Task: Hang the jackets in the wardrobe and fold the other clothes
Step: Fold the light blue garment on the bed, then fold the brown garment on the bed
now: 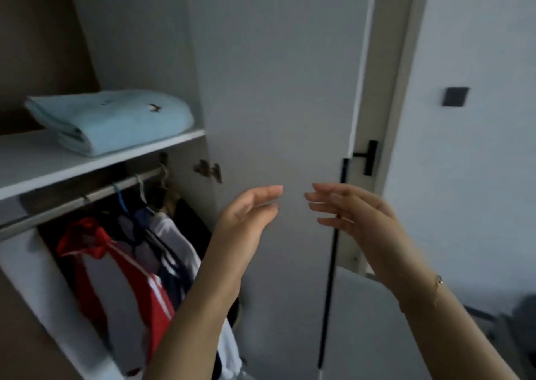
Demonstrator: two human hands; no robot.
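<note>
Jackets (pixel 127 266) hang on hangers from the rail (pixel 87 197) in the open left part of the wardrobe (pixel 43 287): a red-and-white one in front, white and dark ones behind it, pressed close together. Above the rail, a folded light-blue cloth (pixel 113 121) lies on the shelf (pixel 52 165). To the right stands the white door (pixel 278 89) with a long black handle (pixel 330 263) at its edge. Both hands are raised in front of that door, palms facing each other, holding nothing. The left hand (pixel 246 214) has its fingers straight and relaxed; the right hand (pixel 356 214) likewise, fingers spread slightly, a thin bracelet (pixel 438 284) on its wrist. Their fingertips are near but apart. A dark square switch (pixel 455 96) sits on the wall at right.
</note>
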